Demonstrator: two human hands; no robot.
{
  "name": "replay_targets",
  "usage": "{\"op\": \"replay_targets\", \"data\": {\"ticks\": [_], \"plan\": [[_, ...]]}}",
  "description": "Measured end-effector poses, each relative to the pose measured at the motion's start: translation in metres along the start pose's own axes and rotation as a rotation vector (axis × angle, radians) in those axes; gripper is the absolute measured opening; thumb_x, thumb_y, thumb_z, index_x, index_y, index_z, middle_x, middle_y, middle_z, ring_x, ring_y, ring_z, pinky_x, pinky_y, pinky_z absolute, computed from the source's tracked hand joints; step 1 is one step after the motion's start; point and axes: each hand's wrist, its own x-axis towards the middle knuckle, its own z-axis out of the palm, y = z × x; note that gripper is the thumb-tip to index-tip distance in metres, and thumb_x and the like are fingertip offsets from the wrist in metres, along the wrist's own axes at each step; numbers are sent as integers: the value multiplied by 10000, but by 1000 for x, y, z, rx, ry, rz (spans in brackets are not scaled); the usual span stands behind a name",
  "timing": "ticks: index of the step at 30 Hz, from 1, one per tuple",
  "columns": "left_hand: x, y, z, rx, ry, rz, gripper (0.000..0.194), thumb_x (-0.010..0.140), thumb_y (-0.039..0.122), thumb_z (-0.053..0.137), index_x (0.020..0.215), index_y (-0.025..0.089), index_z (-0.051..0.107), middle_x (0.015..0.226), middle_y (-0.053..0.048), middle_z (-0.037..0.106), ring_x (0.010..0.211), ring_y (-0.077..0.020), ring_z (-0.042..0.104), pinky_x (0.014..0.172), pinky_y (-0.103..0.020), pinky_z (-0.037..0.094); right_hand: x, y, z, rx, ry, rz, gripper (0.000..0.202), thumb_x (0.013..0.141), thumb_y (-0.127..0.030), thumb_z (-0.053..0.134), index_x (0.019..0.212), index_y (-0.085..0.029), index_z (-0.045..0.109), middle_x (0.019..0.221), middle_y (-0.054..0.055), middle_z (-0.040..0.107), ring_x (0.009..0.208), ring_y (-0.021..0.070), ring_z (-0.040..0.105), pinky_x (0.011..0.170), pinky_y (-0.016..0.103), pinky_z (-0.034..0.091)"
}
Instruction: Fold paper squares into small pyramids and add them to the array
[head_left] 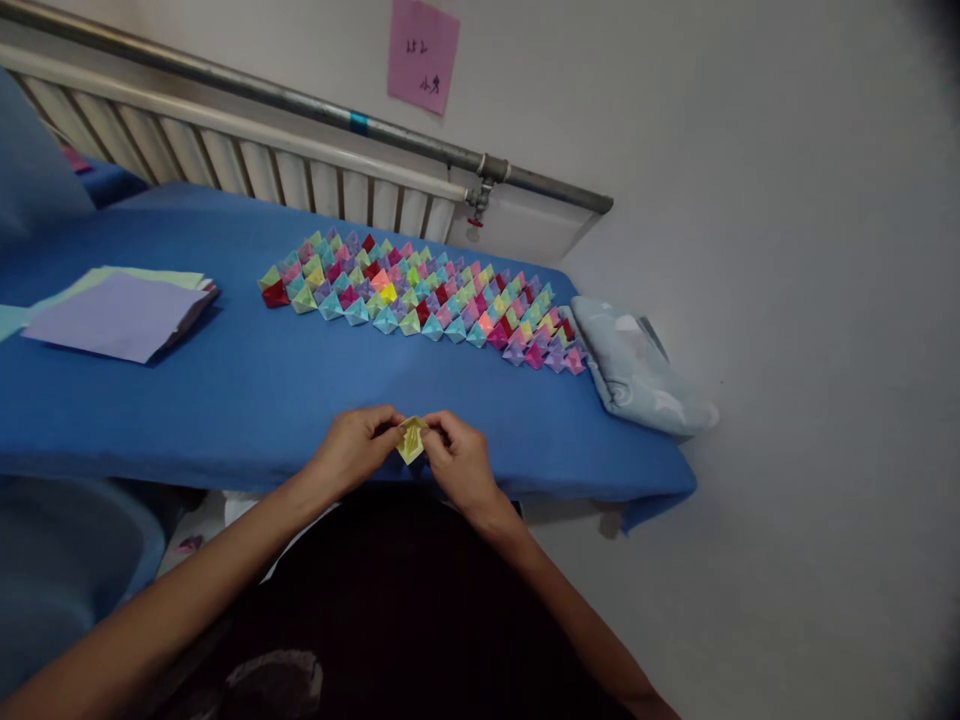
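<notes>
Item one: a small folded yellow paper piece (412,438), pinched between our left hand (358,447) and our right hand (456,462), both closed on it with fingertips at its two sides. We hold it just above the near edge of the blue cloth-covered table (247,400), close in front of our body. We judge it very light, thin and easily creased or crushed; it should be taken by its folded edges with fingertips only, gently, since a hard squeeze would flatten the folds.

Item two: beyond our hands, a wide patch of many small folded paper pieces in mixed colours (420,295), set tightly side by side on the table.

Item three: far to the left of our left hand, a stack of flat pastel paper sheets (120,312), lilac on top.

Item four: to the right beyond our right hand, a pale grey folded cloth (637,370) at the table end.

Item five: a pink paper note (423,52) on the wall; its writing is too small to read.

Hidden: our fingers cover most of the yellow piece, so we cannot tell its exact shape; the paper stack is cut off at the left edge.
</notes>
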Motion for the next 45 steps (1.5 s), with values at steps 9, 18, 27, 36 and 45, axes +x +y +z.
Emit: {"op": "replay_targets", "data": {"ticks": [9,18,27,36,45], "plan": [[-1,3,4,52,106,72,208,813,297,489,843,219,680,783,2,713,698,-157,629,667,-256,462,2,-2,3,-80,-5,-103,165,855,-241,473,786,-222,622,693,-17,596,623,129,514,628,245,391],[7,-8,7,-18,46,22,230,791,332,509,867,214,691,802,5,726,735,-165,644,687,-265,486,9,5,5,-173,-22,-120,194,867,-214,459,736,-206,602,682,-20,593,623,119,516,631,232,371],[14,-25,-3,91,134,-47,347,788,259,534,1084,160,685,950,-64,719,804,-197,672,758,-329,532,25,6,-6,-561,-122,-21,194,913,-267,528,811,-172,664,779,69,673,706,167,581,665,272,386],[0,-32,-1,182,172,141,217,833,223,510,950,185,689,834,-20,660,681,-145,591,690,-287,499,1,23,-19,-334,27,-219,188,859,-141,487,926,-191,656,894,49,642,819,163,603,779,282,473],[2,-45,13,398,129,393,317,896,133,414,1021,215,693,929,-51,637,856,-177,604,771,-296,492,2,13,-13,-553,-144,-209,350,856,-113,491,1119,-253,676,1042,49,608,843,159,587,742,273,462]]}}
